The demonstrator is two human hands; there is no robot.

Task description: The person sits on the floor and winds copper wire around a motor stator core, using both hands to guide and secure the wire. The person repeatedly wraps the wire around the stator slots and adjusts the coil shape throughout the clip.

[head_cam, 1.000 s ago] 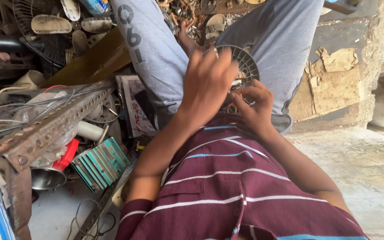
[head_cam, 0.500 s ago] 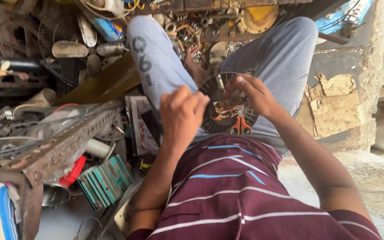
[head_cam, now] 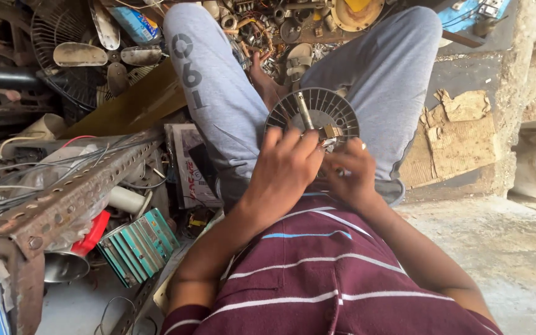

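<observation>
1. Both hands work on one object held in the lap. Left hand (head_cam: 283,164) lies over the lower left of a round ribbed fan motor housing (head_cam: 317,111), fingers curled and pressed against it in a closed grip; what the fingertips pinch underneath cannot be told.
2. Right hand (head_cam: 352,174) holds the housing's lower right edge, fingers bent around small brass-coloured parts (head_cam: 330,132) and thin wires at the centre. Its grip is closed on the housing.
3. Location: the housing rests between the grey-trousered knees (head_cam: 218,105), tilted toward the camera, with a metal shaft (head_cam: 304,110) standing out of its middle.
4. Surroundings, left to right: a rusty perforated angle bar (head_cam: 75,201), a red-rimmed metal pot (head_cam: 72,260), a teal finned block (head_cam: 138,248), a printed paper sheet (head_cam: 184,164), fan blades and a wire guard (head_cam: 79,56) at upper left, scrap parts beyond the bare foot (head_cam: 265,84), torn cardboard (head_cam: 451,133) against the wall on the right.
5. Risk, as judged: the housing has no support but knees and fingers. A slackened grip could let it roll off into the scrap on the floor. The thin wires near the brass parts could snag or tear if either hand twists hard. Small loose pieces would be hard to recover among the clutter.
6. Change from half a second ago: the left hand was raised clear of the housing, below and left of it; it now covers the lower rim. The housing face showed copper windings then; its ribbed side with the shaft now faces the camera. View has shifted slightly.
</observation>
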